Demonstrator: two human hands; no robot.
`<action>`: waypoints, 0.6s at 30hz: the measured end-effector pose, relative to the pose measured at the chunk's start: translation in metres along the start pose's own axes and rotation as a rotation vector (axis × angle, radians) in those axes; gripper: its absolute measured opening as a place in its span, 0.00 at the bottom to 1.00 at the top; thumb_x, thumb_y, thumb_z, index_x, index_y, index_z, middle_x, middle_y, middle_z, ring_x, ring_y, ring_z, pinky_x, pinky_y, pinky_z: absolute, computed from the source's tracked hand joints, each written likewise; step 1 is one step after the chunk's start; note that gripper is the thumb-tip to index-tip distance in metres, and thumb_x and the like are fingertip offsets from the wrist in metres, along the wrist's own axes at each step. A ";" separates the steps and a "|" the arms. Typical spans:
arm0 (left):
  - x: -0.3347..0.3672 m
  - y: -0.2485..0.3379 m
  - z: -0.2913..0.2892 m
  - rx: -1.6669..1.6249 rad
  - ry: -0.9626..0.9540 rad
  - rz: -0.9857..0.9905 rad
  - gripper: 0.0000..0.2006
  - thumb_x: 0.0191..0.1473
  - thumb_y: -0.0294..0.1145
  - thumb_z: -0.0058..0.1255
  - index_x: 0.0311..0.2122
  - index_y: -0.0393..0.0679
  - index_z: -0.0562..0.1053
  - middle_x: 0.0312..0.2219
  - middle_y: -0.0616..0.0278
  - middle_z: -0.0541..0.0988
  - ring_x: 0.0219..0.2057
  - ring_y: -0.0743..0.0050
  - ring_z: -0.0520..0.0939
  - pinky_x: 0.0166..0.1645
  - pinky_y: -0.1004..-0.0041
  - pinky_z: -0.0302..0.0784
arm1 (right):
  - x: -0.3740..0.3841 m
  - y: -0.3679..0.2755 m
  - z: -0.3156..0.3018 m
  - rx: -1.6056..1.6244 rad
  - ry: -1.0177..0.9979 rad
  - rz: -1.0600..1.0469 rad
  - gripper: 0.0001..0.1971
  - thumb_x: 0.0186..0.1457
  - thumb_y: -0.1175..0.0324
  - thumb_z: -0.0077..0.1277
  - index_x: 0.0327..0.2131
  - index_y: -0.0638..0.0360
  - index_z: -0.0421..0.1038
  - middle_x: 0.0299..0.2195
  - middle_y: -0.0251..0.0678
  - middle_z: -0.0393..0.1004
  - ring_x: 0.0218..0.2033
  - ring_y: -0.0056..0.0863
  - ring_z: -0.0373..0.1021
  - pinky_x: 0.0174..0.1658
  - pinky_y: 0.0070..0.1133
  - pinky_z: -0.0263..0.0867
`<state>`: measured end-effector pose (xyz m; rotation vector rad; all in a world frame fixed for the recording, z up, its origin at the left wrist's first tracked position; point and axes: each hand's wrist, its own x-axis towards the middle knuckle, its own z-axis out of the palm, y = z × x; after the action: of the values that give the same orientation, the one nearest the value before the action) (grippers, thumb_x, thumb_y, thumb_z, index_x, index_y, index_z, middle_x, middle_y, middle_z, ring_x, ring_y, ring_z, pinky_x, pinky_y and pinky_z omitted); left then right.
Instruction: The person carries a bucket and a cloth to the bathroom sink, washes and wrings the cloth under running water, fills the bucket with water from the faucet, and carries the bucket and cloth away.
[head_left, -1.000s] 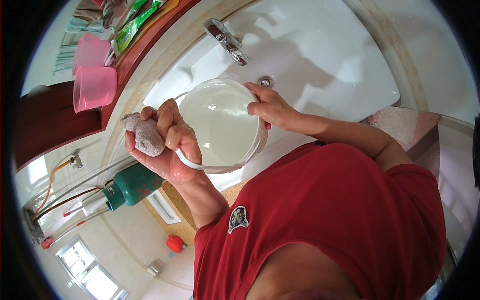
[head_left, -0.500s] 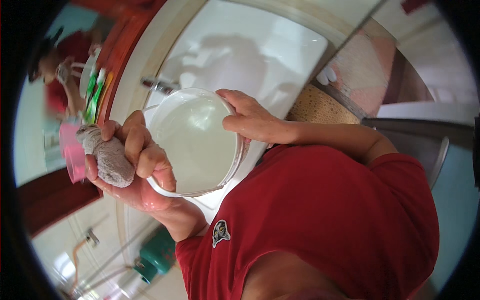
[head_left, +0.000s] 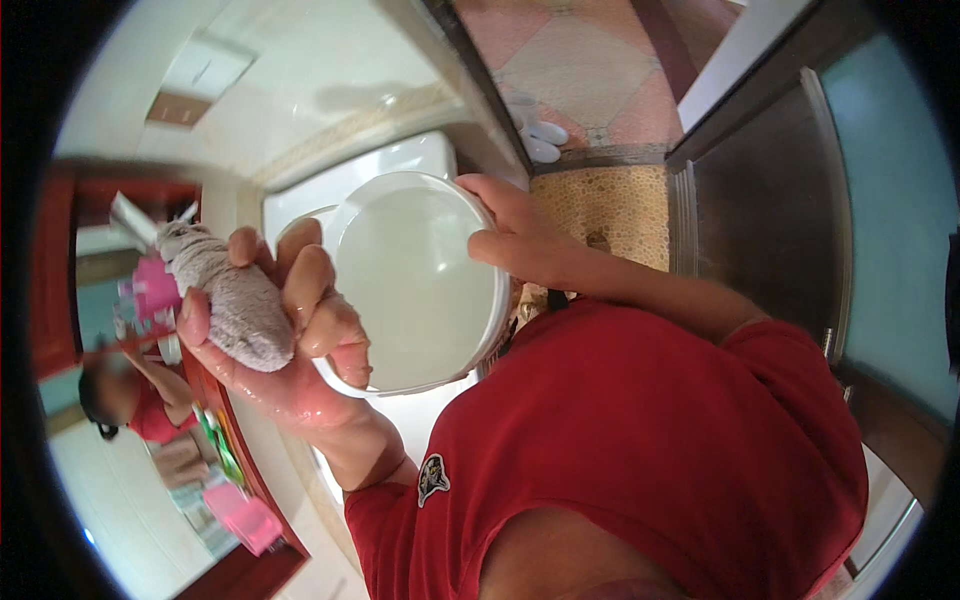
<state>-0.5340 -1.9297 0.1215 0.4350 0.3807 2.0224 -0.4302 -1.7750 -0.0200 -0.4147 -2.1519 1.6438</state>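
My left hand (head_left: pixel 300 330) is wet and closed round a bunched grey towel (head_left: pixel 235 300). Its fingertips overlap the left side of a white plastic bucket (head_left: pixel 420 290); whether they also press on its rim I cannot tell. Cloudy, pale water stands in the bucket, with light glinting off the surface. At the bucket's upper right, my right hand (head_left: pixel 520 230) grips the rim, thumb to the inside. Behind and below the bucket, the white basin (head_left: pixel 365 165) shows only in part.
A red-framed mirror shelf (head_left: pixel 235 440) at the left carries toothbrushes (head_left: pixel 218 440) and a pink cup (head_left: pixel 243 515). White slippers (head_left: pixel 543 142) lie on the tiled floor (head_left: pixel 580 70) beyond a pebble-patterned mat (head_left: pixel 600 215). A dark door (head_left: pixel 770 190) stands at the right.
My view has swung toward the doorway, bringing more floor and door into sight. The green gas cylinder has left the view. Both hands keep their holds, and the bucket sits slightly further right.
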 end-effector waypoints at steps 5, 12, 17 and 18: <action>0.001 -0.017 0.022 0.017 -0.079 -0.201 0.18 0.46 0.44 0.49 0.36 0.40 0.67 0.24 0.64 0.57 0.19 0.78 0.54 0.17 0.80 0.50 | -0.046 -0.032 -0.033 -0.004 0.222 0.073 0.31 0.38 0.72 0.45 0.51 0.68 0.56 0.45 0.49 0.63 0.46 0.35 0.63 0.49 0.26 0.59; -0.030 0.029 0.048 0.140 -0.155 -0.362 0.16 0.44 0.44 0.49 0.31 0.43 0.64 0.21 0.65 0.58 0.16 0.76 0.56 0.13 0.78 0.50 | -0.100 -0.089 0.009 -0.247 0.499 -0.024 0.34 0.42 0.64 0.47 0.54 0.67 0.54 0.48 0.51 0.61 0.51 0.40 0.59 0.54 0.30 0.54; -0.046 0.096 0.023 0.116 -0.247 -0.406 0.14 0.44 0.42 0.48 0.31 0.44 0.64 0.21 0.64 0.61 0.14 0.76 0.58 0.10 0.76 0.55 | -0.096 -0.165 0.072 -1.067 0.517 0.191 0.30 0.49 0.52 0.48 0.49 0.66 0.61 0.47 0.49 0.62 0.46 0.40 0.63 0.47 0.33 0.59; -0.059 0.108 0.016 0.120 -0.222 -0.442 0.13 0.44 0.41 0.48 0.31 0.44 0.65 0.21 0.65 0.62 0.14 0.75 0.58 0.10 0.76 0.55 | -0.096 -0.156 0.091 -0.950 0.719 0.006 0.27 0.53 0.48 0.44 0.45 0.65 0.66 0.41 0.43 0.67 0.41 0.33 0.66 0.42 0.31 0.62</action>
<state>-0.5844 -2.0299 0.1747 0.5871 0.4204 1.5114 -0.3886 -1.9377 0.0973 -1.0663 -2.1475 0.2386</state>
